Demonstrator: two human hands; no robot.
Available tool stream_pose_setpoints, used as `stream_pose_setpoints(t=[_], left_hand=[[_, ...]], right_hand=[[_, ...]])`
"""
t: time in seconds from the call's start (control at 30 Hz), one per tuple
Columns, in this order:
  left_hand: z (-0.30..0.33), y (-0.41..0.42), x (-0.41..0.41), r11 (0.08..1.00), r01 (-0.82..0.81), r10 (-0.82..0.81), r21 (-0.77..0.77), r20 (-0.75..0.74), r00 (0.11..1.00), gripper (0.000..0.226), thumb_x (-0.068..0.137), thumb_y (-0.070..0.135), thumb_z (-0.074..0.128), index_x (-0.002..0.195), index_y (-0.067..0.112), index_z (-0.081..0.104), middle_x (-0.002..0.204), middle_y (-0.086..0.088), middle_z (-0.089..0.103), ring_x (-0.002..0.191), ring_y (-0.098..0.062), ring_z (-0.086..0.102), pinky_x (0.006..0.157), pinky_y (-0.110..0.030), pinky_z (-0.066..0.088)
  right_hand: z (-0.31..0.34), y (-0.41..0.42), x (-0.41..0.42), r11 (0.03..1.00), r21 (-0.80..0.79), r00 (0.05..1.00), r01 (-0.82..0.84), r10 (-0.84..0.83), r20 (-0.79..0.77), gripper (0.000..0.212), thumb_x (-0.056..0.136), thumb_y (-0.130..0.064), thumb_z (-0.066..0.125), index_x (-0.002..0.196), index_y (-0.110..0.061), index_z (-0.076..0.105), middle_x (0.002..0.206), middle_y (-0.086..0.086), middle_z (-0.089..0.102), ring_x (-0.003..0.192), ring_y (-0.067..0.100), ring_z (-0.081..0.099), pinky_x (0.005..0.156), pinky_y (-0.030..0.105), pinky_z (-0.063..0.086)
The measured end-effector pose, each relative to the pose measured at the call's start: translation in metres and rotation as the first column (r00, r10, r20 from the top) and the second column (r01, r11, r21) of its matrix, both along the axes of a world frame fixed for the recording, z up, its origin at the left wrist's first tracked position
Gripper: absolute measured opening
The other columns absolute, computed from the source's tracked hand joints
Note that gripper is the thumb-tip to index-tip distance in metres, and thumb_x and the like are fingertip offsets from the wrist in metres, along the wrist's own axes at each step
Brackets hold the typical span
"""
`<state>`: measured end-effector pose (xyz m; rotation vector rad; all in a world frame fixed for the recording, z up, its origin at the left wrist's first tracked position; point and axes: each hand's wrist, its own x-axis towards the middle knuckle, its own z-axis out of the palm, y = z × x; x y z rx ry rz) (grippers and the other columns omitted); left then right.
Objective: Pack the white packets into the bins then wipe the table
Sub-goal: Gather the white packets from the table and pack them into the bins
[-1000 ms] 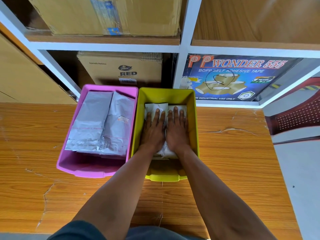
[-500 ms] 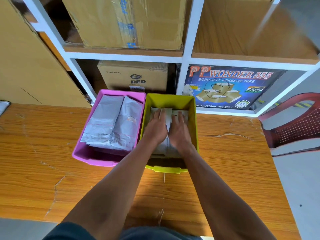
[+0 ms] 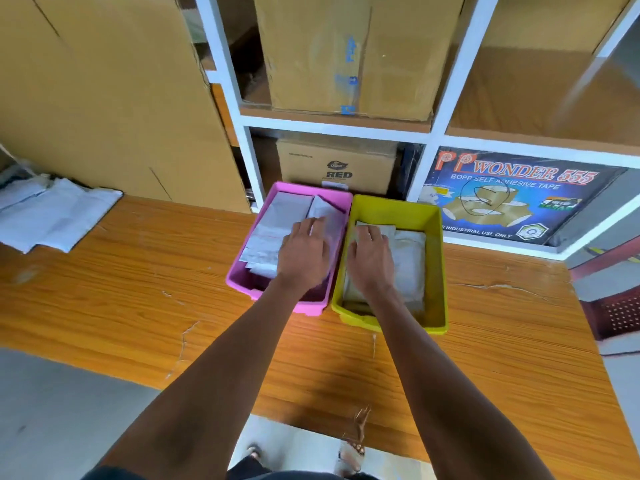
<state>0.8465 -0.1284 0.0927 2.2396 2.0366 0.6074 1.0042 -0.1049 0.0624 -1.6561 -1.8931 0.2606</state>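
Packing step: left hand (image 3: 304, 255) rests flat-fingered on packets in the pink bin (image 3: 242, 282), right hand (image 3: 371, 258) likewise in the yellow bin (image 3: 437, 271), at the desk's (image 3: 138, 289) back edge; more white packets (image 3: 52, 216) wait at its far-left corner; fetching those likely comes next.

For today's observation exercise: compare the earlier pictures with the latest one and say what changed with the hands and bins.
The left hand left the yellow bin and now rests on the packets in the pink bin. The right hand stayed on the packets in the yellow bin. Neither hand took hold of anything. Both bins stand side by side as before.
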Motion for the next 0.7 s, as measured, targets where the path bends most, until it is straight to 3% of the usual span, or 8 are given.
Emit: stream_pose_setpoints(t=[0.13, 0.47, 0.7], left_hand=[[-0.007, -0.026, -0.060, 0.997, -0.039, 0.041, 0.071, -0.022, 0.999, 0.046, 0.096, 0.019, 0.058, 0.141, 0.009, 0.057, 0.127, -0.015, 0.064, 0.112, -0.038, 0.059, 0.084, -0.050, 0.054], [-0.030, -0.122, -0.274, 0.969, -0.244, 0.244, 0.030, -0.036, 0.969, 0.044, 0.105, 0.026, 0.054, 0.146, 0.011, 0.054, 0.139, -0.009, 0.059, 0.126, -0.036, 0.055, 0.094, -0.052, 0.050], [-0.056, -0.193, -0.404, 0.908, -0.401, 0.409, -0.119, 0.047, 0.911, 0.048, 0.106, 0.027, 0.050, 0.151, 0.010, 0.048, 0.142, -0.014, 0.055, 0.129, -0.038, 0.052, 0.100, -0.055, 0.047]], right_hand=[[-0.001, -0.021, -0.057, 0.988, 0.093, 0.991, -0.125, 0.121, 0.048, 0.036, 0.094, -0.021, 0.042, 0.120, -0.009, 0.064, 0.118, 0.015, 0.063, 0.104, 0.040, 0.061, 0.091, 0.050, 0.054], [-0.006, -0.096, -0.262, 0.945, 0.192, 0.963, -0.266, 0.268, 0.017, 0.024, 0.099, -0.015, 0.054, 0.120, -0.014, 0.065, 0.121, 0.009, 0.061, 0.106, 0.035, 0.061, 0.090, 0.047, 0.055], [-0.034, -0.144, -0.384, 0.919, 0.065, 0.921, -0.388, 0.386, 0.047, 0.030, 0.092, -0.013, 0.063, 0.122, -0.014, 0.066, 0.126, 0.010, 0.060, 0.111, 0.036, 0.059, 0.092, 0.047, 0.054]])
